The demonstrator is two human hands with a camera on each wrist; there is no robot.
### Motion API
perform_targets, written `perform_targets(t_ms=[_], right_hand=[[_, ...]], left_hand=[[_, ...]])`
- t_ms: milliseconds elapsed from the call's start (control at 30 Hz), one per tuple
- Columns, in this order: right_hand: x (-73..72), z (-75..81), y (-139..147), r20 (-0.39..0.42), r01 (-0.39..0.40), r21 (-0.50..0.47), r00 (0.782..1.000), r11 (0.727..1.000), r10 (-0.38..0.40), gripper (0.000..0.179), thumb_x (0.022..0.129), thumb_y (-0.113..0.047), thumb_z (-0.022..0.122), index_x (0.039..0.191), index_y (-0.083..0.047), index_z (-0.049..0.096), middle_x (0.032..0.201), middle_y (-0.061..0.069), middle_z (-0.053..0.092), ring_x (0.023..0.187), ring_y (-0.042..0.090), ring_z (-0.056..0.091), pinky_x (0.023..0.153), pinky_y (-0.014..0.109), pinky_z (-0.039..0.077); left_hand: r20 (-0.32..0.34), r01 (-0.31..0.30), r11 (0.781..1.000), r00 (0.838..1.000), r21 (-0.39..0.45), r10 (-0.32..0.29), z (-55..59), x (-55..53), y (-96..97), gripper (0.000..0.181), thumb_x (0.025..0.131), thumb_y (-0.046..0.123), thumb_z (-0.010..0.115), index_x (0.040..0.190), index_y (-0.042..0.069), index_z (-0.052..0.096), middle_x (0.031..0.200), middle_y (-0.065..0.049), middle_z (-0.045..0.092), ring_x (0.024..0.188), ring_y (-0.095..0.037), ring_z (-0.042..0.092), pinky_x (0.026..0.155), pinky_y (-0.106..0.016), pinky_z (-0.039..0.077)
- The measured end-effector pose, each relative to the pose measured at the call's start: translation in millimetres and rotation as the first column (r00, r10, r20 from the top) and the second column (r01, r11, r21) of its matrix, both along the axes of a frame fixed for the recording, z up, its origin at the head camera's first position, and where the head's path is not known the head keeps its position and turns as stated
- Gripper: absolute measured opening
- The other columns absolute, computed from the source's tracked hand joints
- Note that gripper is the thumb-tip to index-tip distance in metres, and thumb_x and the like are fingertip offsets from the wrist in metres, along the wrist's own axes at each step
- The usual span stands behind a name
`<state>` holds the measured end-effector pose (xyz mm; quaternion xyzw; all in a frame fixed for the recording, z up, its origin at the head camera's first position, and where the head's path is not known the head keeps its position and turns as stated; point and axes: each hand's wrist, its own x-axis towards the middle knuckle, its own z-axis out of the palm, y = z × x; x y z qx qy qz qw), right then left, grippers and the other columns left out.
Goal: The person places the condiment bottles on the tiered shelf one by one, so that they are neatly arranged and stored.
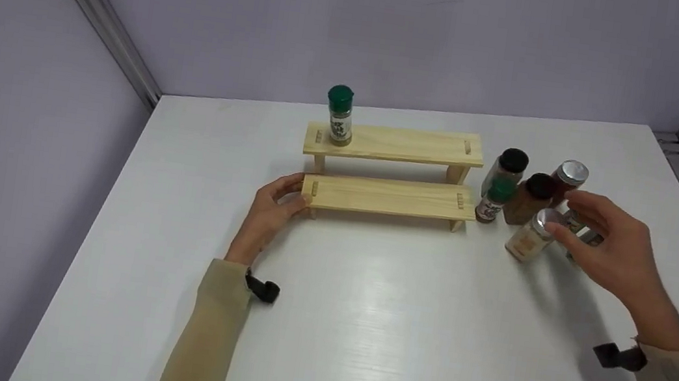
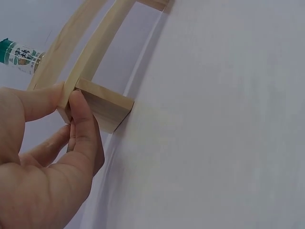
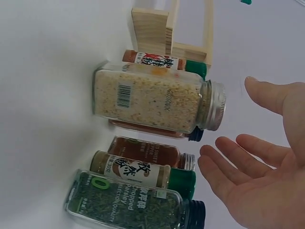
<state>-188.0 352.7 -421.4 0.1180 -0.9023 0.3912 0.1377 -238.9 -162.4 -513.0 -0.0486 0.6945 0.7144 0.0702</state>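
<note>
My left hand (image 1: 271, 208) pinches the left end of the lower board (image 1: 388, 197) of a pale wooden two-level rack. In the left wrist view, the thumb lies on one face and the fingers are bent against the other, beside a leg (image 2: 107, 102). Over at the right, my right hand (image 1: 616, 253) is spread above a group of spice jars. Nearest its thumb stands a square glass jar (image 3: 147, 98) with a silver cap, holding pale granules. The right wrist view shows a gap between the fingers and that cap.
On the upper board (image 1: 411, 146) stands a green-capped spice bottle (image 1: 340, 115). Right of the rack are a small green-capped bottle (image 1: 493, 201), black-capped jars (image 1: 525, 202), a silver-capped red jar (image 1: 570, 175) and a jar of chopped parsley (image 3: 128, 200). A wall runs behind the white table (image 1: 361, 324).
</note>
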Motion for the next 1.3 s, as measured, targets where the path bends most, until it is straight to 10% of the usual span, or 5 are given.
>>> perform_targets(t_ms=[133,700,1300], right_hand=[[0.9,-9.7,-0.2,-0.013,-0.012,0.039,1.0,0.999,0.012,0.058,0.092,-0.013,0.087,0.142,0.002,0.063,0.134,0.028,0.068,0.115,-0.023,0.051,0.096,-0.003,0.042],[2.2,-38.7,-4.2,0.062,0.043,0.05,0.997,0.998,-0.046,0.055,0.096,-0.015,0.083,0.142,0.003,0.061,0.132,0.029,0.069,0.106,-0.02,0.052,0.089,-0.004,0.045],[2.4,-42.3,-6.5,0.024,0.038,-0.076,0.999,0.996,-0.037,0.048,0.095,-0.003,0.081,0.139,0.006,0.064,0.129,0.032,0.069,0.106,-0.023,0.054,0.088,0.0,0.049]], left_hand=[[-0.003,0.001,1.0,1.0,-0.012,-0.001,-0.3,0.9,0.3,0.054,0.103,0.004,0.07,0.154,0.006,0.055,0.149,-0.015,0.055,0.128,-0.026,0.06,0.097,-0.03,0.062],[0.012,-0.003,0.994,1.0,-0.105,0.005,0.6,-0.2,0.0,0.052,0.103,0.011,0.073,0.153,0.011,0.058,0.148,-0.011,0.058,0.133,-0.023,0.056,0.098,-0.026,0.059],[-0.029,-0.004,1.0,1.0,0.009,0.005,-3.6,-1.3,1.5,0.053,0.103,0.004,0.071,0.153,0.004,0.055,0.147,-0.016,0.055,0.129,-0.025,0.057,0.096,-0.025,0.061]])
